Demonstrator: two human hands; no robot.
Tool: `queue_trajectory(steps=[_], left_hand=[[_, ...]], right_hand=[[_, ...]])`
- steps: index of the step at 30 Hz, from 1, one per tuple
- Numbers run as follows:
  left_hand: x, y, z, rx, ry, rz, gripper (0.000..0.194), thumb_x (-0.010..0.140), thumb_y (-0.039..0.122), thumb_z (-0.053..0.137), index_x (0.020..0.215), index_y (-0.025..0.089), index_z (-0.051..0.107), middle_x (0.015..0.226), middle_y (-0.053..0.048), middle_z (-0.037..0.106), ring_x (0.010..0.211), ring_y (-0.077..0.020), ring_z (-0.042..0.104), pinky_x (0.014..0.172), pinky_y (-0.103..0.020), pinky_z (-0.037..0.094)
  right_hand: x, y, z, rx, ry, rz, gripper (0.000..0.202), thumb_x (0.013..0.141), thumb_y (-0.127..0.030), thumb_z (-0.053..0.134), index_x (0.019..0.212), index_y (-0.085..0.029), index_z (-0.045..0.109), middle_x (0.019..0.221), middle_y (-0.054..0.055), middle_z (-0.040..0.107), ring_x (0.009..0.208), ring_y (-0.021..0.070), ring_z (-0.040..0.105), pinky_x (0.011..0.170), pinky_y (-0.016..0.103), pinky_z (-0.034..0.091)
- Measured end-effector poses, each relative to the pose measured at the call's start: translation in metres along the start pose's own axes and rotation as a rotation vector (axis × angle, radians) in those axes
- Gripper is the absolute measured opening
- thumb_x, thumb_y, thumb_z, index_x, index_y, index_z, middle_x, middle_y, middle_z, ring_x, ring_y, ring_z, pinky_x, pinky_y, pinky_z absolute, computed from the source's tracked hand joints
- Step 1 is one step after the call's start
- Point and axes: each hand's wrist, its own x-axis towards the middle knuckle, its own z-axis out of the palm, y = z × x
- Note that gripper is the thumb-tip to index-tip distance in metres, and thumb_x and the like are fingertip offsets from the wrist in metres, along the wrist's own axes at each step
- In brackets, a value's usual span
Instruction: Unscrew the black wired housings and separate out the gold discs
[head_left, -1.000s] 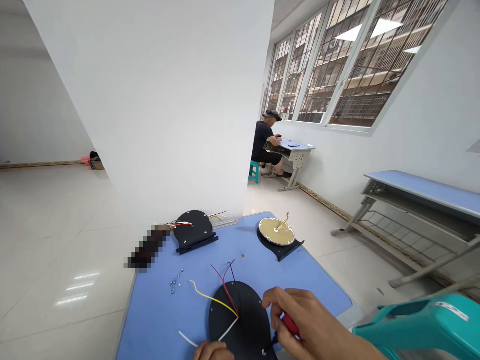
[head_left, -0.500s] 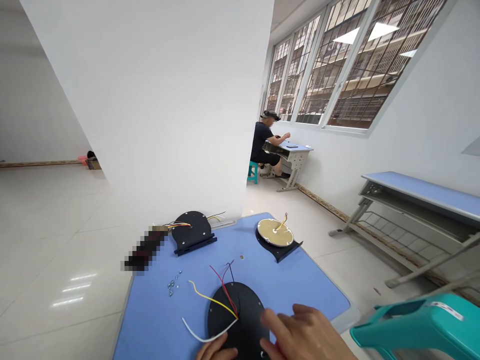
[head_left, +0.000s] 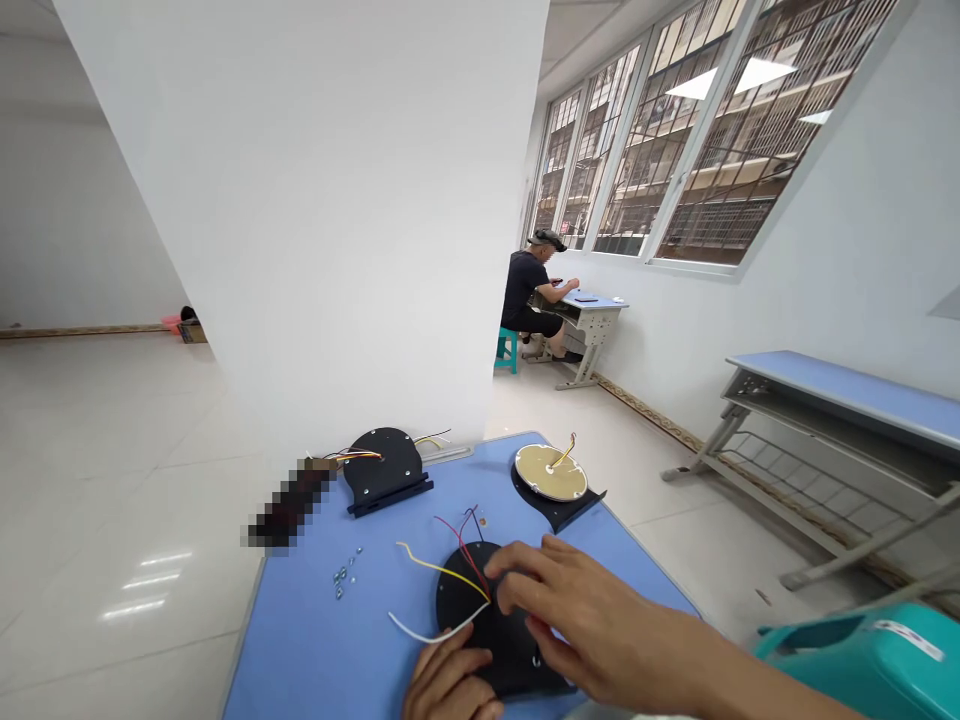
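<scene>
A black round plate point(head_left: 510, 655) with a straight front edge lies on the blue desk point(head_left: 300, 640). Yellow point(head_left: 439, 568), white point(head_left: 427, 638), red and black wires rise from its middle. My left hand point(head_left: 454, 680) grips the plate's left front edge, fingers bent over it. Over the plate's right half is my right hand point(head_left: 577, 610), its fingers curled and apart near the base of the wires, with nothing visible between them.
Small screws point(head_left: 341, 577) lie left on the desk. Behind are another black plate point(head_left: 384, 465) with wires and a tan disc point(head_left: 551, 472) on a black bracket. A teal stool point(head_left: 862, 660) stands right. A person point(head_left: 529, 290) sits at a far desk.
The plate and its wires have shifted right and slightly away from me. My right hand has moved forward over the plate, close to the wires. My left hand has moved right with the plate.
</scene>
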Motion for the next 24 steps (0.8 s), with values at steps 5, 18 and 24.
queue_trajectory(steps=[5, 18, 24], left_hand=[[0.018, -0.007, 0.005, -0.071, -0.067, -0.072, 0.005, 0.079, 0.02, 0.07, 0.077, 0.024, 0.068, 0.096, -0.001, 0.078, 0.106, -0.0226, 0.07, 0.087, -0.032, 0.059], [0.084, 0.019, 0.004, -0.278, -0.453, -0.525, 0.02, 0.074, 0.012, 0.074, 0.089, 0.026, 0.075, 0.096, -0.001, 0.072, 0.096, -0.021, 0.067, 0.087, -0.034, 0.051], [0.102, 0.017, 0.015, -0.29, -0.568, -0.469, 0.023, 0.07, 0.008, 0.071, 0.081, 0.028, 0.076, 0.089, 0.003, 0.073, 0.085, -0.0195, 0.069, 0.073, -0.027, 0.049]], right_hand=[[0.005, 0.023, 0.006, -0.174, 0.084, 0.091, 0.008, 0.086, -0.015, 0.054, 0.09, -0.018, 0.06, 0.087, 0.005, 0.07, 0.066, 0.0186, 0.062, 0.065, 0.032, 0.041], [-0.016, 0.027, 0.003, -0.056, 0.09, 0.116, 0.022, 0.092, -0.013, 0.038, 0.093, -0.019, 0.059, 0.08, 0.002, 0.067, 0.061, 0.0168, 0.056, 0.064, 0.032, 0.042], [-0.023, 0.026, -0.001, 0.041, 0.094, 0.073, 0.015, 0.083, -0.014, 0.054, 0.095, -0.02, 0.059, 0.099, 0.004, 0.068, 0.085, 0.0194, 0.062, 0.083, 0.036, 0.046]])
